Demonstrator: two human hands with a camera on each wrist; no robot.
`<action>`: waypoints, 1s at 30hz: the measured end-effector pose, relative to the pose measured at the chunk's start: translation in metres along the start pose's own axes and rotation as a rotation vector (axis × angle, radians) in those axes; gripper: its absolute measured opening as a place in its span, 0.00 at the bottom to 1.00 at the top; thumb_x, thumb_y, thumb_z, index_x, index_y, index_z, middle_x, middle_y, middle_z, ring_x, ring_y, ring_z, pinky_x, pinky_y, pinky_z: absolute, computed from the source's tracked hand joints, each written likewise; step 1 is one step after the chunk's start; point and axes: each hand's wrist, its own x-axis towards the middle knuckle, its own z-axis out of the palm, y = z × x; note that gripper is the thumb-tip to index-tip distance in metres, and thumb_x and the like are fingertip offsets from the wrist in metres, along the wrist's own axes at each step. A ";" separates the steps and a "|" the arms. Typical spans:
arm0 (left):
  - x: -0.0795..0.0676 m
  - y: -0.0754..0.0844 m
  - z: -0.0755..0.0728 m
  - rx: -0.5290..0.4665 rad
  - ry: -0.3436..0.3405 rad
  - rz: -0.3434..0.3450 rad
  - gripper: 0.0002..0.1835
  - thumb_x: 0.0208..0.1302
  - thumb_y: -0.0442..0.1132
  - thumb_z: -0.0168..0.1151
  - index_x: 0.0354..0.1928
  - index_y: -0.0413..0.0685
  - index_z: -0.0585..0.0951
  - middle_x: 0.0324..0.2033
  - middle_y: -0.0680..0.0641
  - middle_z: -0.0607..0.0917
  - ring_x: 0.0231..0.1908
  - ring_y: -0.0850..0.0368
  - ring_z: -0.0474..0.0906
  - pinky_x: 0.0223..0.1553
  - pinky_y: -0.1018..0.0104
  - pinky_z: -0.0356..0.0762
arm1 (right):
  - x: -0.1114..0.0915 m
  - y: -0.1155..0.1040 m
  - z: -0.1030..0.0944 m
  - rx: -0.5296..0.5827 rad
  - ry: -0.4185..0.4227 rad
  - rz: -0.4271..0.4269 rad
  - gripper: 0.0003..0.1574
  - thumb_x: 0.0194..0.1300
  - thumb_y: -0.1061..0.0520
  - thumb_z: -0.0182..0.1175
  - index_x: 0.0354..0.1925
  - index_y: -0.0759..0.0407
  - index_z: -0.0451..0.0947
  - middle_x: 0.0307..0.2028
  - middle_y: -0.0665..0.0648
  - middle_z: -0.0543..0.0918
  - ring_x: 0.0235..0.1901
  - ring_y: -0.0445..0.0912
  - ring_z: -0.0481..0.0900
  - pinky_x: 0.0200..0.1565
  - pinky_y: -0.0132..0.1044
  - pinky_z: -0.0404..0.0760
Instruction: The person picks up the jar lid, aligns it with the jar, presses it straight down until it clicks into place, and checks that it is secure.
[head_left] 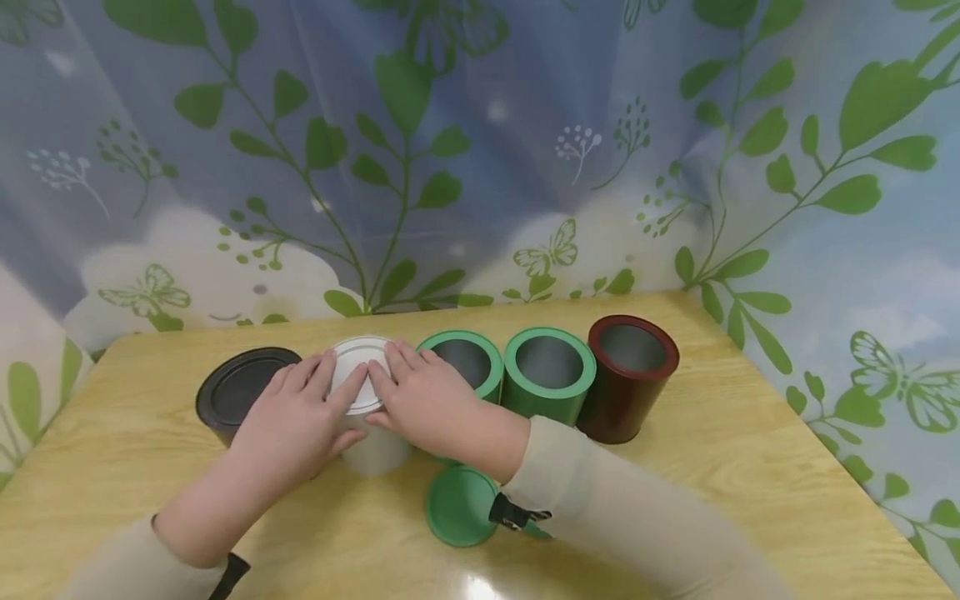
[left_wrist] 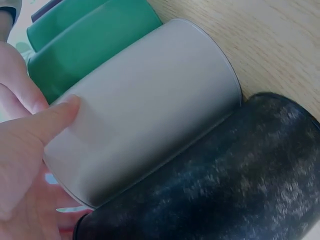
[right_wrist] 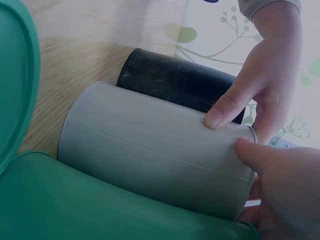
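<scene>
White can [head_left: 375, 454]: upright on the desk [head_left: 750, 475], between a lidded black can [head_left: 243, 387] and an open green can [head_left: 496, 367].
White lid [head_left: 351, 362]: on the can's top; whether fully seated cannot be told.
Pressing well: even force around the rim, thumbs steadying the wall, probably serves best.
Left hand [head_left: 288, 417]: grips the rim, fingers over lid, thumb on wall.
Right hand [head_left: 435, 408]: mirrors that grip, forearm angled inward.
Farther right: second green can [head_left: 547, 408], dark red can [head_left: 618, 412], both open.
In front: green lid [head_left: 457, 510].
</scene>
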 end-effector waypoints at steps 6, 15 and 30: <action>-0.001 0.003 0.000 0.003 0.059 0.001 0.37 0.44 0.52 0.74 0.56 0.41 0.77 0.47 0.26 0.76 0.48 0.33 0.73 0.47 0.42 0.71 | 0.001 -0.003 -0.001 -0.030 0.009 0.016 0.41 0.69 0.34 0.39 0.67 0.59 0.62 0.65 0.62 0.64 0.65 0.51 0.61 0.61 0.41 0.65; 0.000 0.006 0.001 0.000 0.039 0.000 0.34 0.48 0.51 0.71 0.56 0.40 0.78 0.46 0.26 0.76 0.47 0.34 0.74 0.46 0.44 0.72 | 0.001 -0.004 -0.001 -0.048 0.003 0.007 0.39 0.70 0.34 0.38 0.66 0.58 0.65 0.64 0.62 0.66 0.64 0.50 0.62 0.60 0.40 0.67; -0.007 0.006 0.007 0.011 0.130 -0.033 0.31 0.57 0.59 0.49 0.55 0.45 0.78 0.46 0.29 0.79 0.47 0.37 0.75 0.46 0.41 0.71 | -0.002 -0.003 0.002 -0.071 0.106 0.018 0.39 0.67 0.31 0.41 0.62 0.55 0.71 0.60 0.60 0.72 0.61 0.49 0.68 0.59 0.41 0.67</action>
